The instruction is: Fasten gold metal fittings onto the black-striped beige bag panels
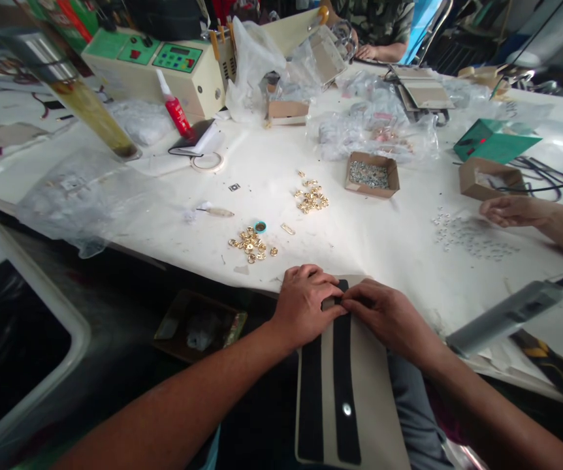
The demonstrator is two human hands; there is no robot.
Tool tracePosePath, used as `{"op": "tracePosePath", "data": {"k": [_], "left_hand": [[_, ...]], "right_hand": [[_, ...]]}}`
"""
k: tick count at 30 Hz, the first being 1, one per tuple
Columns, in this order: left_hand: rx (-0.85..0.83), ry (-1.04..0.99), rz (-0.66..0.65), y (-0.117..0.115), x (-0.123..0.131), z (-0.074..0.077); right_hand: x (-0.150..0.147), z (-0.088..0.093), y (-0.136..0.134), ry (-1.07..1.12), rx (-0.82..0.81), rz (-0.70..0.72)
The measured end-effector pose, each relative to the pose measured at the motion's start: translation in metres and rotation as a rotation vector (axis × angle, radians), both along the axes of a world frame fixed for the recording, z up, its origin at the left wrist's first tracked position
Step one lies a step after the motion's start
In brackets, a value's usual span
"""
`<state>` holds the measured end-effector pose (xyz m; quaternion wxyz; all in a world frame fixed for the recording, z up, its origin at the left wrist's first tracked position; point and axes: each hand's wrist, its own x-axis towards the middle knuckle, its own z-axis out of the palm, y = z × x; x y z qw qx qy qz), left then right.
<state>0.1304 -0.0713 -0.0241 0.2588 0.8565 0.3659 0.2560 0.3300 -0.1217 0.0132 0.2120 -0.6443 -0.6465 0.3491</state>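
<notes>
A long beige panel (pixel 377 405), like a bag piece, rests over my lap with its far end at the table's edge. Two black strips run down it, and the strip with a round silver snap (pixel 347 409) reaches up between my hands. My left hand (pixel 305 303) presses across the panel's far end, its fingers bent over it, thumb toward the strip. At the black strip (pixel 344 365), the thumb and fingers of my right hand (pixel 384 316) pinch close to the left thumb. Whatever small part lies between the fingertips is hidden.
Gold fittings lie in two piles (pixel 252 245) (pixel 312 198) ahead. Beyond are a small carton of metal bits (pixel 372 173), a red bottle (pixel 177 114) and a control box (pixel 164 68). Another person's hand (pixel 516 211) hovers by scattered silver pieces (pixel 472 238); a grey tool (pixel 511 316) is nearer.
</notes>
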Motion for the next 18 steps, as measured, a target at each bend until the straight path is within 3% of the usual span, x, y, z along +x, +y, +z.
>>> {"op": "tracePosePath", "data": {"k": [8,18], "left_hand": [[0.058,-0.029,0.022,0.000,0.001,-0.003],[0.036,-0.037,0.014,0.003,0.000,-0.008]], "right_hand": [[-0.002,0.009,0.003,0.015,-0.181,-0.102],[0.007,0.013,0.003,-0.049,-0.210,-0.023]]}}
